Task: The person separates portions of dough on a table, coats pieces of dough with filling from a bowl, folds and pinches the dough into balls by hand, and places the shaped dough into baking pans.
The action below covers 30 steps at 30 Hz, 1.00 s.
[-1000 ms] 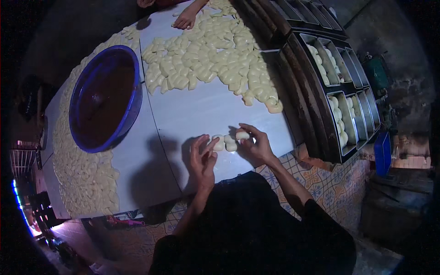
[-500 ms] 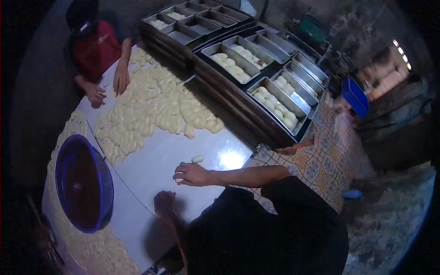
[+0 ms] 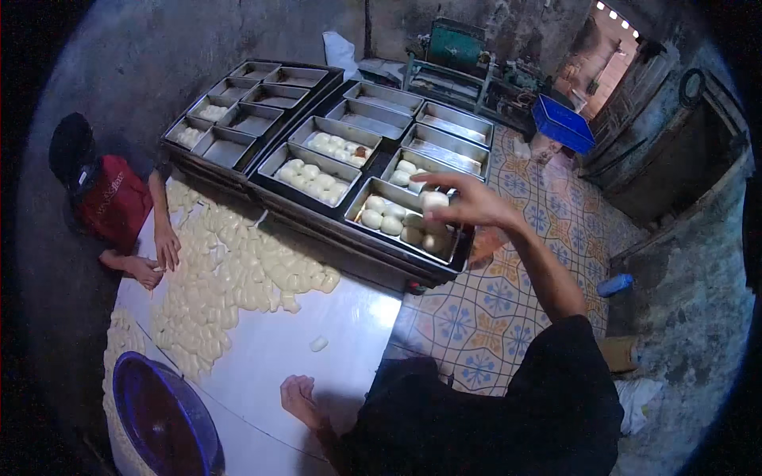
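Observation:
My right hand [image 3: 468, 200] is closed around a pale dough ball [image 3: 434, 201], held above the nearest metal loaf tin [image 3: 357, 194]. Rounded dough balls [image 3: 373, 218] sit in rows in that tin, partly hidden by the hand. Over the white table [image 3: 274, 341], my left hand [image 3: 300, 399] has its fingers curled in; whatever they may hold is hidden. A small oblong dough piece [image 3: 319, 343] lies on the table just beyond it.
Flattened dough pieces [image 3: 230, 246] cover the table's far left. A purple basin [image 3: 208, 416] stands at the near left. Across the table, a person [image 3: 119, 202] handles dough. More tins [image 3: 218, 147] rest on dark trays. A blue crate [image 3: 565, 127] stands beyond the tiled floor [image 3: 508, 317].
My right hand has lifted from the table and swung forward to the tins, carrying a dough ball. My left hand stays low over the table. The view has tilted up toward the tins.

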Available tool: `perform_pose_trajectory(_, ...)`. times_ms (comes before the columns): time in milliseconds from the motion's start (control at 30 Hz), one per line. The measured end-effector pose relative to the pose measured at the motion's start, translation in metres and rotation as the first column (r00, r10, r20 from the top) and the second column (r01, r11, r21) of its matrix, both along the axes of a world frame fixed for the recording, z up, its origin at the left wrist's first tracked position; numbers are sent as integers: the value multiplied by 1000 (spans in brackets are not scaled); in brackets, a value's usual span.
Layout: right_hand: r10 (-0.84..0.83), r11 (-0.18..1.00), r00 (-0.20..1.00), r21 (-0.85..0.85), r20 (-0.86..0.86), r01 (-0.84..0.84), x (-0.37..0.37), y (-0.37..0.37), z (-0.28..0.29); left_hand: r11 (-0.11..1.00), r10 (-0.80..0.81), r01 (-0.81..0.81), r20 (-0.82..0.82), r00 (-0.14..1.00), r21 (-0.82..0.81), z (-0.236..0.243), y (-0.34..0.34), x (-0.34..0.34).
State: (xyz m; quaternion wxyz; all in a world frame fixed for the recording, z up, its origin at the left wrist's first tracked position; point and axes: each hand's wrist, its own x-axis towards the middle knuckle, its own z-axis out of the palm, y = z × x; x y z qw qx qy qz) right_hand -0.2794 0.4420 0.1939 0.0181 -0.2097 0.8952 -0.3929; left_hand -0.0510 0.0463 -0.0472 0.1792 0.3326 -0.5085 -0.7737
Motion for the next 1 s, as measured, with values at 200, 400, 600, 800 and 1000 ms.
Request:
perform_pose_trajectory(200, -193, 920, 975, 325, -113, 219, -57, 33, -81, 995, -74, 68, -88, 993, -67, 6, -4, -6)
perform_pose_trajectory(400, -269, 871, 747, 177, -607, 458, 19, -27, -34, 987, 117, -126, -81, 990, -104, -29, -42, 44)
perform_pose_trajectory(600, 313, 949, 948, -32, -48, -315, 61, -164, -135, 974, 186, -197, -104, 977, -110, -6, -38, 42)
perform_pose_trajectory(800, 143, 966, 987, -206, -71, -155, -24, -192, -271, 966, 89, -117, -128, 988, -230, 2, -28, 30)
perform_pose_trajectory(1000, 123, 974, 991, -199, 60, -109, 53, -169, -217, 971, 68, -103, -162, 984, -218, 6, -14, 44)
